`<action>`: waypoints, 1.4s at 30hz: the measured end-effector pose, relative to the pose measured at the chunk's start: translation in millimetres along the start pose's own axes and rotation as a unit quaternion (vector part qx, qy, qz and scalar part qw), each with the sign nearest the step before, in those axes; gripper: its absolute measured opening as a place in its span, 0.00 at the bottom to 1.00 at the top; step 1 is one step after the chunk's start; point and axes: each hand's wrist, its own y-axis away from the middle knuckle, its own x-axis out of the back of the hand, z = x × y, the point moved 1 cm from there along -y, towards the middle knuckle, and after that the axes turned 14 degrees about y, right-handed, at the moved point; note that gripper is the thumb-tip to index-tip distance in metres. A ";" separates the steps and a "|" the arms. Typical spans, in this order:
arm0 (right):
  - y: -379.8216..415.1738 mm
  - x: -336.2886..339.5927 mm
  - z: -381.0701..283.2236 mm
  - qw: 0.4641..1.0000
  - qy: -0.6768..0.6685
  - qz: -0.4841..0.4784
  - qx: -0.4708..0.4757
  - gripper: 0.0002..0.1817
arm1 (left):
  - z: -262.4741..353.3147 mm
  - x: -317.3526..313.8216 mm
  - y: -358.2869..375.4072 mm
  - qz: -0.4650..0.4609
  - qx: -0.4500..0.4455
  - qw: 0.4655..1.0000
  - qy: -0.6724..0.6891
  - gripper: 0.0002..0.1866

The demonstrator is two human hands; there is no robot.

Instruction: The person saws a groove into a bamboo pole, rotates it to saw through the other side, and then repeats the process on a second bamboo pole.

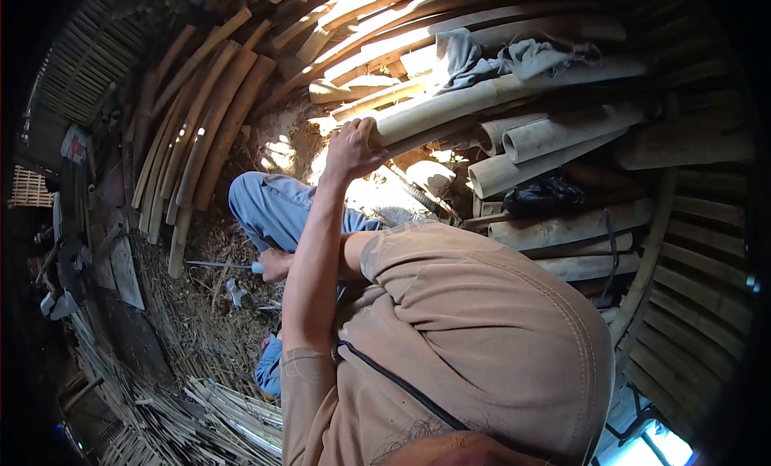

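Observation:
My left hand (352, 150) is closed on the near end of a thick, pale bamboo pole (466, 100), which runs off to the upper right. Below it, partly behind my left forearm, my right hand (277, 266) grips a knife (258, 267) by its light blue handle. The knife's thin blade points left, over the litter-covered ground. A grey cloth (466, 60) is draped over the bamboo pole. My bent leg in blue jeans (277, 205) lies between the two hands.
Split bamboo lengths (213, 128) lean in a stack at upper left. More cut bamboo poles (554, 136) lie at right, beside a black plastic bag (546, 194). Thin bamboo strips (233, 410) are heaped at lower left. A slatted bamboo wall (699, 265) curves along the right.

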 end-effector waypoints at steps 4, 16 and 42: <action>3.3 -5.2 2.4 1.000 -0.020 -0.002 -0.008 0.19 | 26.0 35.5 49.1 0.053 0.005 0.997 -0.047 0.23; -30.3 -27.8 -11.2 0.998 -0.017 -0.012 -0.060 0.21 | 11.8 157.4 327.7 0.270 0.131 0.949 -0.101 0.27; -53.0 -45.8 -12.9 0.998 -0.041 0.043 -0.020 0.18 | 130.4 13.7 583.4 0.478 0.678 0.546 -0.117 0.25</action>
